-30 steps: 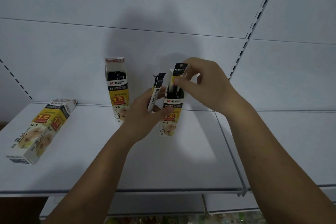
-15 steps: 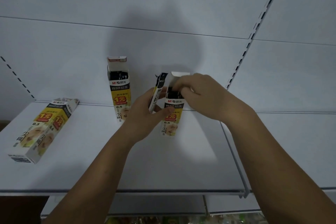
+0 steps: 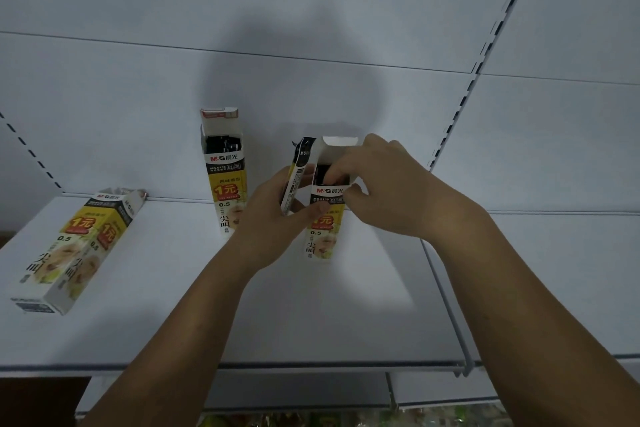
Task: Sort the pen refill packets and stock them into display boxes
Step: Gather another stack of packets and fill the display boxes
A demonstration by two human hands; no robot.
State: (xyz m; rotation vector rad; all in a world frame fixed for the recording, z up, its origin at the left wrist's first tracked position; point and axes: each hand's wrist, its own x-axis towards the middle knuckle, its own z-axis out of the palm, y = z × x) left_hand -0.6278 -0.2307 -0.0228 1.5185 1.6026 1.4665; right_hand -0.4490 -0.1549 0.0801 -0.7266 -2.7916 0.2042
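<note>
Shelf (image 3: 173,340): white, lower frame, work surface.
Left hand (image 3: 273,218): grips display box (image 3: 323,239) upright, mid-frame, for loading; spare refill packet (image 3: 298,177) parked in same hand.
Right hand (image 3: 391,191): fingertips in box mouth; pinching or pushing, cannot tell.
Second box (image 3: 225,191): upright behind, packets showing.

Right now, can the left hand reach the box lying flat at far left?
Probably yes: the shelf between left hand and lying box looks free, though that hand grips a refill packet.

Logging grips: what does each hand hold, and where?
Left hand grips a refill packet by its lower end; right hand dips fingertips into the open display box, hold unclear.
</note>
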